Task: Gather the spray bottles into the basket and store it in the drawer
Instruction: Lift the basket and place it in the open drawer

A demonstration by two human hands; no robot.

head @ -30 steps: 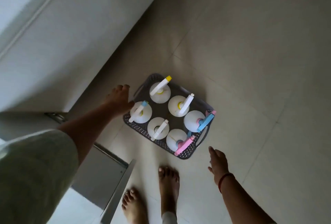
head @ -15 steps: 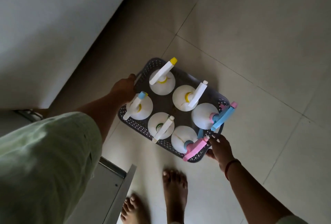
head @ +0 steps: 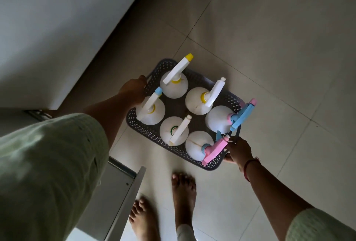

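Note:
A dark grey perforated basket (head: 148, 131) holds several white spray bottles standing upright, with white, yellow-tipped, blue and pink trigger heads. My left hand (head: 133, 91) grips the basket's handle at its far left end. My right hand (head: 238, 151) grips the handle at the near right end, beside the pink-headed bottle (head: 200, 147). The basket appears held just above the tiled floor. The open drawer (head: 123, 192) juts out at the lower left, partly hidden by my left sleeve.
A pale cabinet front (head: 57, 28) fills the upper left. My two bare feet (head: 183, 192) stand on the light floor tiles (head: 269, 47) just below the basket. The drawer's metal front edge lies close to my left foot.
My right hand reached in and took the basket's near handle, while my left closed on the far handle. The basket looks larger and nearer in view than a second ago.

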